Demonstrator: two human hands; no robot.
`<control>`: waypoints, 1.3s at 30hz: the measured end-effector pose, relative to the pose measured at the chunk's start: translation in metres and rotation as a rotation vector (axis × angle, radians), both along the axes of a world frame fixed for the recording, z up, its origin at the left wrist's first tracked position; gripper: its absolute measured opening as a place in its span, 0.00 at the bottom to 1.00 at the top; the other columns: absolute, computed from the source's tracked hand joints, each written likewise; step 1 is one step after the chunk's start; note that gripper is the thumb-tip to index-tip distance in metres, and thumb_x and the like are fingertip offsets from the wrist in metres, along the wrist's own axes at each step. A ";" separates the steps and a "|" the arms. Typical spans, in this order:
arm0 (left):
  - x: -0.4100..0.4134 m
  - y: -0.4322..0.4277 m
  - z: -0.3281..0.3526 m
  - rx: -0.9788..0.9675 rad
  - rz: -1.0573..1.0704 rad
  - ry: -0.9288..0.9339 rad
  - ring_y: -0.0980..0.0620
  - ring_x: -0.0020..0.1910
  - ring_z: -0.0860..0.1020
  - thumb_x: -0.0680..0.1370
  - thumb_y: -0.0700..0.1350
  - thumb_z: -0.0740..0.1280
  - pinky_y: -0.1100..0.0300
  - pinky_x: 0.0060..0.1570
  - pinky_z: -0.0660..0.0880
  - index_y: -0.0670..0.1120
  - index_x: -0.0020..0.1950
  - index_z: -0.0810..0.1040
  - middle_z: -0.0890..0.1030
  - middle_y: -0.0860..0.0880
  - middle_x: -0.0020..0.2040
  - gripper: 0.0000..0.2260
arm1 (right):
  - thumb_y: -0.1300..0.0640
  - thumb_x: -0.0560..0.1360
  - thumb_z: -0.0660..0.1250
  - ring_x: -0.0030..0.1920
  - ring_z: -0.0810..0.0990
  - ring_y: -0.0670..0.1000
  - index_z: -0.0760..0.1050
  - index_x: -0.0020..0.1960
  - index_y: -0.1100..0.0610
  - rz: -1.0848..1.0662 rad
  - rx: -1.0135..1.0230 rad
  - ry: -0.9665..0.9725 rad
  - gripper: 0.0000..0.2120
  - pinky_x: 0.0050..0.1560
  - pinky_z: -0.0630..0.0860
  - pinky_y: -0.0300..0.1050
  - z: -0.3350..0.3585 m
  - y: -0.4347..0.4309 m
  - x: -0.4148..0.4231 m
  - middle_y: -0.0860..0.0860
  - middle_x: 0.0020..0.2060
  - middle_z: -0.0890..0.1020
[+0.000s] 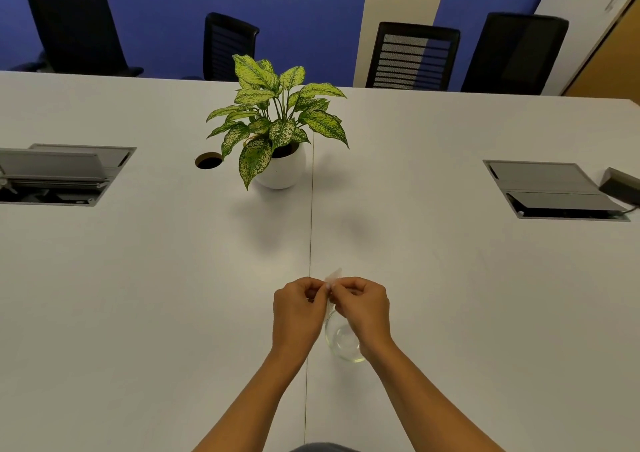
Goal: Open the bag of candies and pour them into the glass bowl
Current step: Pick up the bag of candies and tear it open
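Observation:
A small clear bag of candies (334, 274) is pinched between both hands above the white table; only its pale top corner shows, the rest is hidden by my fingers. My left hand (298, 309) grips its left side and my right hand (363, 308) grips its right side, fingertips nearly touching. The glass bowl (341, 342) stands on the table just below and between my hands, partly covered by my right wrist. I cannot see any candies in it.
A potted plant (277, 129) in a white pot stands at the table's middle, with a round cable hole (208, 160) to its left. Cable boxes lie at the left (59, 174) and right (550, 190). Black chairs (412, 56) line the far side.

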State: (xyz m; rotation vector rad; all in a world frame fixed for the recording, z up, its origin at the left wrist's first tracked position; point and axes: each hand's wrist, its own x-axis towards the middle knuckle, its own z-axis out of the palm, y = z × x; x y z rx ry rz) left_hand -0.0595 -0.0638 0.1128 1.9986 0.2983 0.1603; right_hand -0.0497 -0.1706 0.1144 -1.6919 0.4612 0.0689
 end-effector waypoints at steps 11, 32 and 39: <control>-0.008 -0.008 -0.014 -0.078 0.054 -0.092 0.63 0.38 0.82 0.75 0.43 0.71 0.75 0.36 0.76 0.49 0.45 0.84 0.82 0.60 0.35 0.02 | 0.58 0.72 0.73 0.36 0.83 0.40 0.82 0.39 0.49 0.073 -0.222 -0.147 0.05 0.35 0.76 0.28 -0.002 0.002 -0.005 0.43 0.33 0.84; -0.011 -0.006 -0.021 0.018 0.041 -0.111 0.58 0.35 0.81 0.77 0.40 0.68 0.72 0.34 0.76 0.46 0.45 0.83 0.83 0.53 0.35 0.04 | 0.57 0.72 0.72 0.36 0.83 0.45 0.83 0.43 0.57 0.084 -0.284 -0.154 0.03 0.42 0.82 0.39 -0.013 0.009 -0.003 0.47 0.34 0.84; -0.004 -0.003 -0.021 -0.194 0.208 -0.004 0.57 0.35 0.83 0.75 0.44 0.71 0.69 0.36 0.80 0.52 0.41 0.82 0.83 0.57 0.36 0.04 | 0.49 0.75 0.70 0.43 0.84 0.45 0.83 0.47 0.52 0.104 -0.157 -0.120 0.08 0.47 0.81 0.41 -0.018 0.013 -0.008 0.45 0.40 0.86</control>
